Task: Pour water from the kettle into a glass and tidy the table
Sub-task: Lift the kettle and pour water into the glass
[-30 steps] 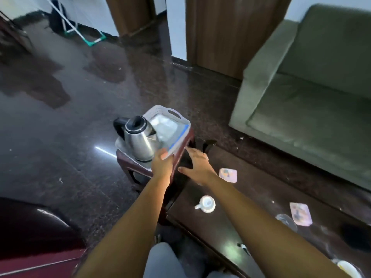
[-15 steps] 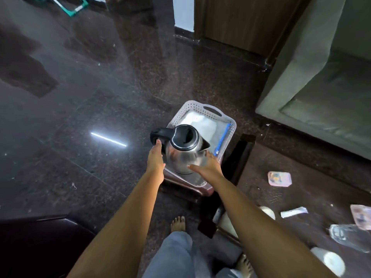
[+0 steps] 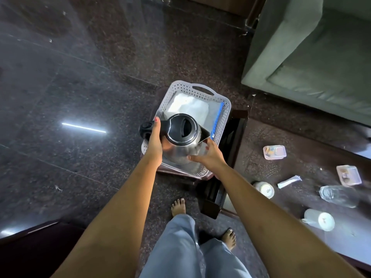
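Observation:
A steel kettle point(image 3: 181, 149) with a black lid and handle stands in a white perforated basket point(image 3: 225, 109) on a small stool. My left hand point(image 3: 154, 140) is wrapped around the black handle. My right hand point(image 3: 210, 155) rests with spread fingers against the kettle's right side under the spout. A clear glass point(image 3: 337, 195) lies on its side on the dark table point(image 3: 261, 165) at the right.
On the table lie two small plastic boxes point(image 3: 274, 152) point(image 3: 349, 175), a folded paper strip point(image 3: 289, 181) and two white cups point(image 3: 266, 190) point(image 3: 321, 219). A green sofa point(image 3: 313, 57) stands behind it. My bare feet stand on the dark polished floor point(image 3: 80, 87).
The view has tilted down and closer. My left hand went from touching the handle to closing around it. My right hand stays on the kettle's side.

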